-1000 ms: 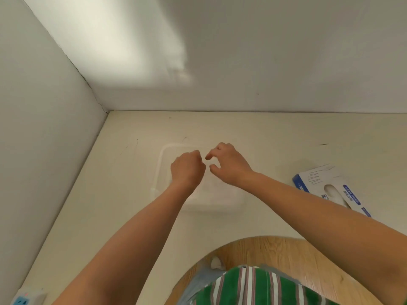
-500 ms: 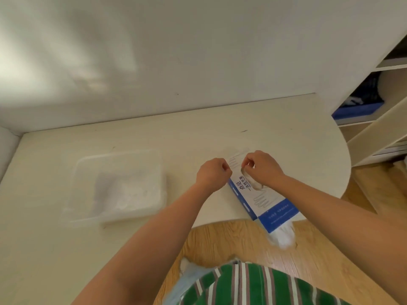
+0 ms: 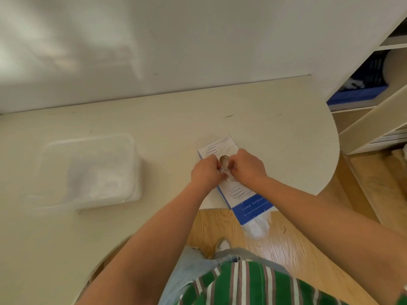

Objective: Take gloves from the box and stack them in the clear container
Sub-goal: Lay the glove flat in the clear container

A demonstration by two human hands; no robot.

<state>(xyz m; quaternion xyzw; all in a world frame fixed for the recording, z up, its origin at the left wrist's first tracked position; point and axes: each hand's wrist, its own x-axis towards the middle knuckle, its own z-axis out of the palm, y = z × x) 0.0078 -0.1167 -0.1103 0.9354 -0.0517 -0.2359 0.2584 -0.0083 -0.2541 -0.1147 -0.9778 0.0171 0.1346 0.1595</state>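
Note:
A white and blue glove box [image 3: 243, 195] lies flat at the table's near edge, its blue end hanging over the floor. Both my hands meet over the oval opening in its top. My right hand [image 3: 248, 167] pinches a thin clear glove [image 3: 226, 170] at the opening. My left hand [image 3: 206, 172], fingers curled, pinches the same glove from the left. More clear plastic [image 3: 257, 226] spills from the box's near end. The clear container [image 3: 134, 150] stands well to the left, with a pile of clear gloves [image 3: 103, 179] inside it.
The cream table [image 3: 176, 119] meets a white wall at the back and has a rounded right end. Shelves with a blue bin [image 3: 361, 93] stand at the right. Wooden floor [image 3: 297, 238] and my striped shirt lie below.
My hands left the clear container and went right to the glove box. Over the last half second they closed in on its opening and took hold of a glove.

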